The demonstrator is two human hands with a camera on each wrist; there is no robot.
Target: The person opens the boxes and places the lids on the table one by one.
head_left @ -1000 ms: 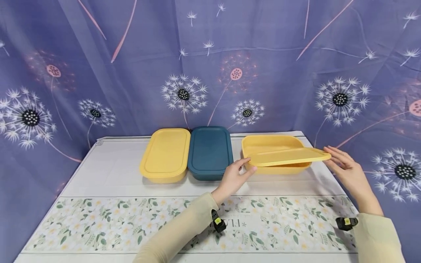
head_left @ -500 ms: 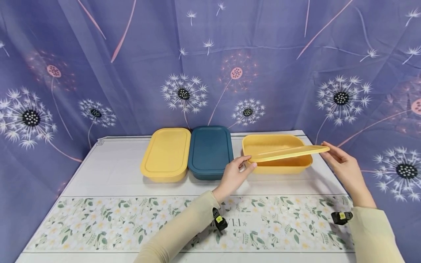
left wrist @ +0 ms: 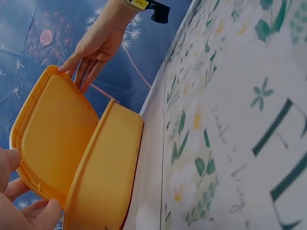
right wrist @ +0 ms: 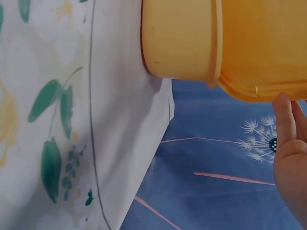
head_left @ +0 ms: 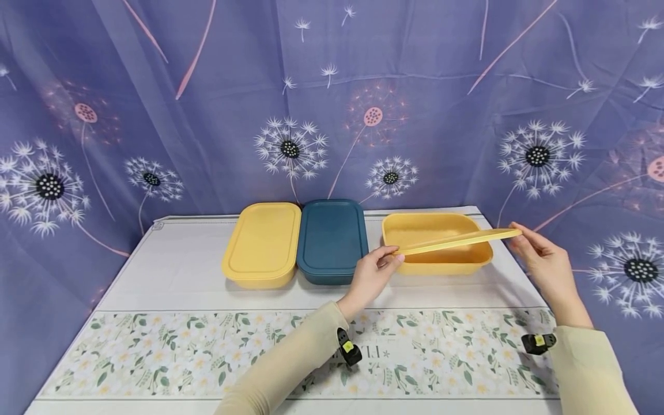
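Observation:
In the head view a yellow lid (head_left: 459, 240) slants above an uncovered yellow storage box (head_left: 443, 268), its right end higher than its left. My left hand (head_left: 369, 278) pinches the lid's left end between thumb and fingers, near the box's front left corner. At the opposite end my right hand (head_left: 551, 271) grips the lid's edge with its fingertips. The lid's underside (left wrist: 60, 129) faces the left wrist view, beside the box's outer wall (left wrist: 110, 167). Part of the box's interior is hidden behind the lid.
Left of my left hand stand a dark blue box (head_left: 332, 239) with its lid on and a lidded yellow box (head_left: 263, 242), side by side. A white cloth with a floral band (head_left: 181, 351) covers the table. A purple dandelion curtain (head_left: 332, 86) hangs behind.
The lid has tipped so that it shows more edge-on, with its right end slightly raised. My right hand has moved a little left and up; my left hand stays nearly in place.

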